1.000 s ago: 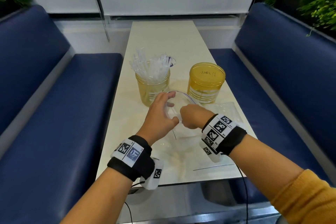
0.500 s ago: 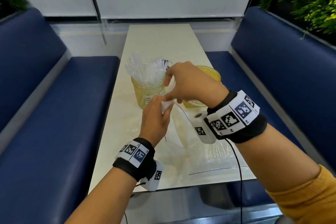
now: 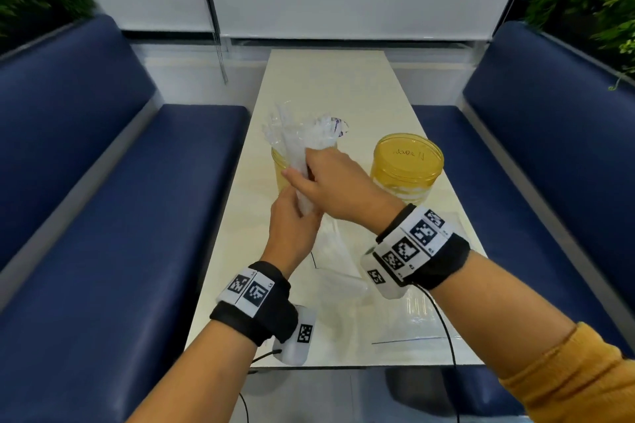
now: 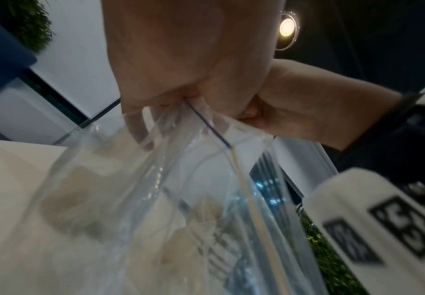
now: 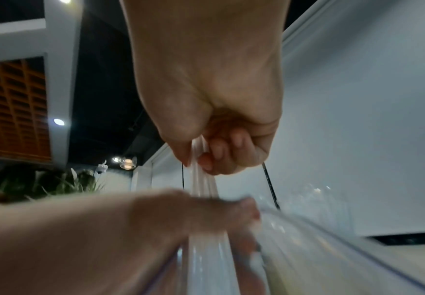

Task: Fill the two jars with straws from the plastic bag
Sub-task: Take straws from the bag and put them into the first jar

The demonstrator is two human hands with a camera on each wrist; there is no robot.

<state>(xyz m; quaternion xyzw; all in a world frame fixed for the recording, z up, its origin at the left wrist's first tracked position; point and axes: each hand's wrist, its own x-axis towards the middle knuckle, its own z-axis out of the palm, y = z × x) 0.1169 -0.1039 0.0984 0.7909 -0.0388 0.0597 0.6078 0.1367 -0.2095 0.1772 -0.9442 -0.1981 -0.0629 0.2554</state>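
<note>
Lower centre of the head view: clear plastic bag (image 3: 338, 252) hangs from the left hand (image 3: 292, 233) down onto the bench (image 3: 319, 86), its bottom slumped near the front edge. Left wrist view shows the left fingers (image 4: 140, 127) curled on the bag's mouth, pinching the film.

Centre of frame, just above: right hand (image 3: 338, 187) has its fingers closed round a small bundle of wrapped straws (image 3: 302, 178), half out of the bag. Right wrist view confirms the pinch, thumb against curled fingers (image 5: 216, 151), straws running down into the bag.

Further back, upper left of centre: left jar (image 3: 280, 170), amber, already stuffed with straws, partly hidden by the hands. To its right: second jar (image 3: 407, 172), which looks empty, writing visible at its base.

Risks, my read:
- Wrappers are slick, bundle is thin; a loose pinch could drop straws on the bench.
- Bag film may cling and get dragged up with the bundle if the left hand slackens.
- Bundle sits right over the full jar; a knock there could tip it or flick straws out.
- Straws should go to the right jar; adding to the full one overflows.
</note>
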